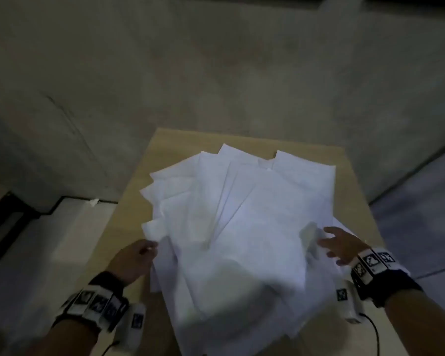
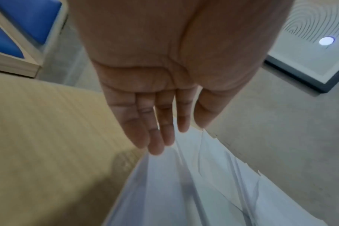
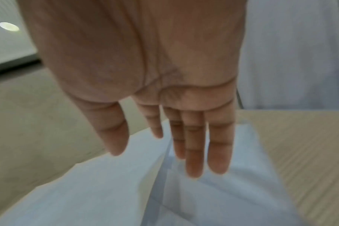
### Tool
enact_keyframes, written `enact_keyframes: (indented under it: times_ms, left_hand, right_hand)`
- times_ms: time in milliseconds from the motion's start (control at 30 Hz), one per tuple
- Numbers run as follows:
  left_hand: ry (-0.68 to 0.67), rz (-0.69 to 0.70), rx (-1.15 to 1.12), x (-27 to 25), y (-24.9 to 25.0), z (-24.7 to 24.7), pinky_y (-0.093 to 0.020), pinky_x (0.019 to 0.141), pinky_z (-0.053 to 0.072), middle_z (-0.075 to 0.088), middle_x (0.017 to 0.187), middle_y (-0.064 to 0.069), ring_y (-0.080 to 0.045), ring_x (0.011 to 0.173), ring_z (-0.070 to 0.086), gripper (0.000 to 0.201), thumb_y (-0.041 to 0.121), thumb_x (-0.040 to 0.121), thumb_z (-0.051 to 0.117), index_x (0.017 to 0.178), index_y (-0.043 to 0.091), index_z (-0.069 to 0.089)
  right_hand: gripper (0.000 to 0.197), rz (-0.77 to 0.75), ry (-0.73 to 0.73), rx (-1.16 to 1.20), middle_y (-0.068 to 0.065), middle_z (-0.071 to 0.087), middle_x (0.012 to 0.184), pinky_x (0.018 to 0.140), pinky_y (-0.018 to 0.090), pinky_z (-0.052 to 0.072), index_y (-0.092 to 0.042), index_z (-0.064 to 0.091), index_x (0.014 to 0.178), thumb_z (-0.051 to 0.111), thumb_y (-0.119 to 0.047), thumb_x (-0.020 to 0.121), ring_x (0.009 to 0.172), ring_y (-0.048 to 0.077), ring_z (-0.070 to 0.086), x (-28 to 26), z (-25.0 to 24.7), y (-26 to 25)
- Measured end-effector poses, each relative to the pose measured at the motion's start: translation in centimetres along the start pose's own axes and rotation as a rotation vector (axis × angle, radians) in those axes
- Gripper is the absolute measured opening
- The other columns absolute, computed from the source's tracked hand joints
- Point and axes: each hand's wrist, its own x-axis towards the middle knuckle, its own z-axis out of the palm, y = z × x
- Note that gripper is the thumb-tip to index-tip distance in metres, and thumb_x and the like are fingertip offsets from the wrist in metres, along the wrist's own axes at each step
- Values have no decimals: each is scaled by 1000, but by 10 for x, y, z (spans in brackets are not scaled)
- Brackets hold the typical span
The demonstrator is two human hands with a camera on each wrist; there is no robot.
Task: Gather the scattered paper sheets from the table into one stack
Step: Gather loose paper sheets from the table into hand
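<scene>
both hands flank the paper sheets (image 1: 242, 222) on the table (image 1: 355, 201); left hand (image 1: 132, 260) and right hand (image 1: 341, 246) flat-fingered, grasping nothing; sheets heaped together but fanned, squaring remains.

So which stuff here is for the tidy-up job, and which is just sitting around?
For the job:
- paper sheets, fanned out unevenly
- left hand, at the pile's left edge
- right hand, at its right edge
- table, under the sheets

Just around:
- blue panels
- round light
</scene>
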Motion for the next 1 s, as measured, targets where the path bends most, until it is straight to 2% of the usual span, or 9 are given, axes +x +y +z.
enact_keyframes:
  times_ms: [233, 300, 400, 500, 600, 700, 800, 900, 1000]
  left_hand:
    - [70, -6, 204, 67, 58, 23, -29, 83, 40, 54, 133, -13, -31, 114, 54, 41, 27, 96, 44, 134, 13, 47]
    - [52, -32, 245, 82, 71, 30, -29, 79, 42, 55, 131, -15, -32, 109, 57, 42, 30, 96, 43, 133, 10, 47]
    - [29, -41, 325, 97, 88, 42, -32, 82, 44, 57, 127, -20, -33, 104, 58, 43, 30, 95, 42, 128, 3, 50]
    - [-34, -74, 313, 106, 98, 53, -34, 98, 38, 40, 145, -19, -34, 128, 44, 58, 35, 96, 42, 142, 3, 31]
    - [-62, -42, 245, 108, 106, 64, -31, 93, 38, 48, 135, -16, -34, 128, 45, 57, 31, 94, 48, 141, 1, 33]
    - [-158, 41, 192, 101, 112, 77, -29, 89, 39, 56, 124, -8, -30, 119, 52, 40, 29, 94, 46, 126, 6, 52]
    - [-308, 130, 190, 93, 111, 89, -36, 90, 45, 63, 119, -9, -26, 106, 58, 36, 30, 94, 44, 112, 5, 61]
    - [-407, 29, -19, 85, 103, 95, -40, 86, 53, 69, 111, -10, -27, 96, 64, 36, 36, 91, 47, 110, 11, 64]
    - [-341, -115, -387, 88, 95, 94, -46, 93, 51, 72, 108, -8, -30, 100, 67, 61, 66, 80, 47, 110, 18, 68]
  right_hand:
    - [78, 109, 156, 47, 22, 62, 116, 80, 43, 53, -16, 22, 148, 65, -28, 83, 92, 36, 64, 38, 27, -18]
    - [78, 93, 206, 58, 22, 57, 128, 83, 46, 54, -15, 24, 146, 65, -29, 82, 99, 39, 64, 47, 32, -22]
    - [77, 78, 229, 98, 20, 46, 138, 64, 38, 54, -15, 25, 146, 66, -26, 81, 102, 41, 60, 55, 39, -29]
    - [81, 50, 246, 309, 23, 40, 143, 81, 49, 53, -14, 23, 147, 68, -14, 80, 119, 44, 49, 60, 47, -34]
    - [94, 24, 219, 377, 23, 33, 149, 86, 48, 49, -17, 4, 151, 66, -6, 82, 126, 43, 45, 61, 60, -46]
    - [78, -93, 195, 332, 17, 52, 132, 99, 48, 45, -9, 29, 142, 69, -7, 75, 117, 34, 53, 59, 76, -60]
    - [73, -158, 110, 329, 14, 65, 114, 92, 45, 51, -8, 47, 129, 71, -22, 61, 105, 32, 62, 57, 84, -68]
    - [53, -188, 80, 281, 10, 67, 108, 89, 38, 50, -10, 56, 121, 71, -21, 71, 100, 28, 63, 52, 84, -69]
    - [41, -195, 53, 196, 10, 67, 109, 90, 38, 48, -12, 58, 119, 66, -18, 79, 102, 29, 62, 48, 82, -63]
